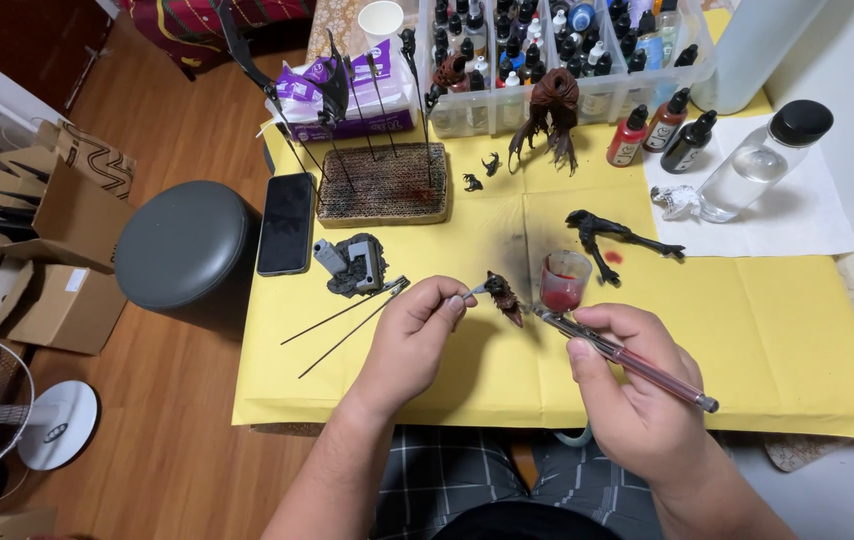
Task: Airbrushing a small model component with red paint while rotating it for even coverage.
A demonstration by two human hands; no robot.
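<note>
My left hand pinches a thin clip stick with a small dark brown model part on its tip, held above the yellow table cover. My right hand grips a slim airbrush with a cup of red paint, its nozzle almost touching the part. A black model limb lies just beyond the cup.
A clear box of paint bottles stands at the back, with a brown winged piece and a cardboard block stuck with sticks. A phone, grey parts, loose sticks, three dropper bottles and a clear bottle lie around. A grey stool is at left.
</note>
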